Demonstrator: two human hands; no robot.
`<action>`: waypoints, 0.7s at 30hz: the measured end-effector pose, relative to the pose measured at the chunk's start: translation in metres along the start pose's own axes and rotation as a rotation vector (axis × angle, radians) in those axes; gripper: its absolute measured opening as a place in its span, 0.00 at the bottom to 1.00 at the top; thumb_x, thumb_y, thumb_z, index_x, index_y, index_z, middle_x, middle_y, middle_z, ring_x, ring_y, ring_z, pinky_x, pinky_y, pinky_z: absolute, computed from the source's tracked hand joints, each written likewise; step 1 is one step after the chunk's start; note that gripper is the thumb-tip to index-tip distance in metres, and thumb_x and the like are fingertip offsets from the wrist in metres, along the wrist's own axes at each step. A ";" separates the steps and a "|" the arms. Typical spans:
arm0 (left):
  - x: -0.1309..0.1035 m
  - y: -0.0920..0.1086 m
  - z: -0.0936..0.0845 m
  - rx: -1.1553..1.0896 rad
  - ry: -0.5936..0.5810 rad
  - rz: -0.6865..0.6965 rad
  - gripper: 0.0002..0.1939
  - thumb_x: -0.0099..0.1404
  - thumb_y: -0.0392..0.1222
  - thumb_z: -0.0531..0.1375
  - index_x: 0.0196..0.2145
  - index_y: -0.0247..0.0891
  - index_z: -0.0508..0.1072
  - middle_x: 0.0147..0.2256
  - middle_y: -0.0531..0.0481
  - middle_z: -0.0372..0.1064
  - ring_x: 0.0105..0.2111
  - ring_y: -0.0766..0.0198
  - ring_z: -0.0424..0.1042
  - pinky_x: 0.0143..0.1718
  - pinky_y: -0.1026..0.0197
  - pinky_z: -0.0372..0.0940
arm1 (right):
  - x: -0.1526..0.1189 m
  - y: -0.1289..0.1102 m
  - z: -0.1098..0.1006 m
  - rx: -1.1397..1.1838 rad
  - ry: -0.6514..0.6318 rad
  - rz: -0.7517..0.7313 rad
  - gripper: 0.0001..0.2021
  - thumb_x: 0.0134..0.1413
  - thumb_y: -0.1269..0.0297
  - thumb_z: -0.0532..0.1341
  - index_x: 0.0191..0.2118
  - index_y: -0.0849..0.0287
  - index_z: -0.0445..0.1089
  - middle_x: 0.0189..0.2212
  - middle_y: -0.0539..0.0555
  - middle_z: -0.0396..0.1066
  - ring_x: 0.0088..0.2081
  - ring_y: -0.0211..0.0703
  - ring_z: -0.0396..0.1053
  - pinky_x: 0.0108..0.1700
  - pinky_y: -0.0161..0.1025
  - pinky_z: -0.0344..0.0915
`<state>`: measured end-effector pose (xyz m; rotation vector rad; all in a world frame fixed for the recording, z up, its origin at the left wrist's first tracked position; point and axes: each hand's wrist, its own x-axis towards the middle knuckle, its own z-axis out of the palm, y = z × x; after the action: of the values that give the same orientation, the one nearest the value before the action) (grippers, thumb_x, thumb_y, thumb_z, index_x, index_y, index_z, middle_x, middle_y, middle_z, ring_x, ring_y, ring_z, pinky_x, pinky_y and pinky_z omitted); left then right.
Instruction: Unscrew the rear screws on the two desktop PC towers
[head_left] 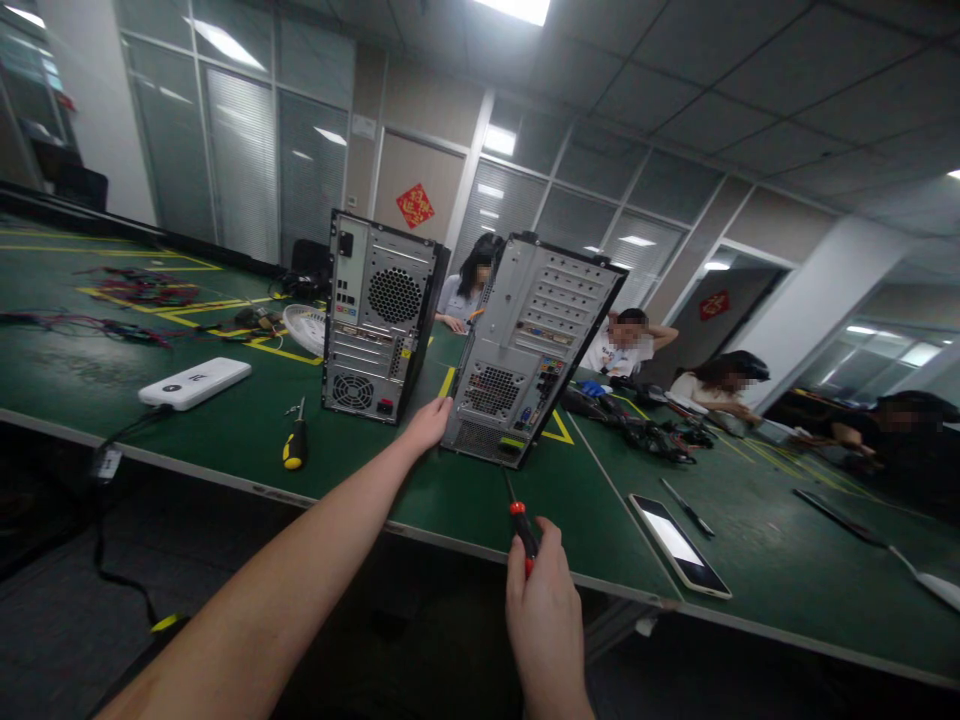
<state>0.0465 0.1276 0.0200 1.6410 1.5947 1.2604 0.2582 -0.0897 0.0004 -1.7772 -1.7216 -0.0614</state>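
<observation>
Two computer cases stand upright with their rear panels toward me. At the lower left edge of the grey computer case [517, 340], my left hand [431, 422] rests against its side, the fingertips hidden behind it. My right hand [546, 590] grips a red and black screwdriver [520, 522], whose shaft points up toward the bottom of that case. To the left is the second computer case [367, 350], black-sided with a silver rear panel. A yellow and black screwdriver [297, 445] lies on the green table in front of it, with small screws near its tip.
A white power bank [196, 383] with a cable lies on the green table [450, 510] at left, near tangled wires [142, 290]. A phone [679, 545] and a pen-like tool [686, 508] lie at right. Several people sit across the table. The table's front edge runs before me.
</observation>
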 end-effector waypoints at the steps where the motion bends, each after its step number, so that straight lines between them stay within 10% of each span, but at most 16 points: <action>1: 0.000 0.000 0.000 -0.005 0.002 -0.004 0.25 0.76 0.53 0.45 0.51 0.39 0.77 0.56 0.41 0.76 0.58 0.48 0.72 0.57 0.53 0.65 | 0.000 0.001 0.000 0.008 -0.010 -0.006 0.15 0.71 0.61 0.50 0.57 0.59 0.64 0.42 0.59 0.74 0.38 0.52 0.77 0.34 0.40 0.66; 21: 0.000 -0.002 0.000 -0.034 -0.005 -0.002 0.26 0.75 0.54 0.45 0.51 0.39 0.77 0.55 0.42 0.76 0.56 0.48 0.73 0.56 0.52 0.67 | -0.001 -0.006 -0.004 0.013 -0.079 -0.011 0.12 0.63 0.70 0.56 0.50 0.55 0.68 0.44 0.55 0.66 0.34 0.45 0.75 0.34 0.38 0.66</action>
<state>0.0453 0.1275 0.0187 1.6205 1.5631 1.2746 0.2539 -0.0932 0.0052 -1.7827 -1.7829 0.0155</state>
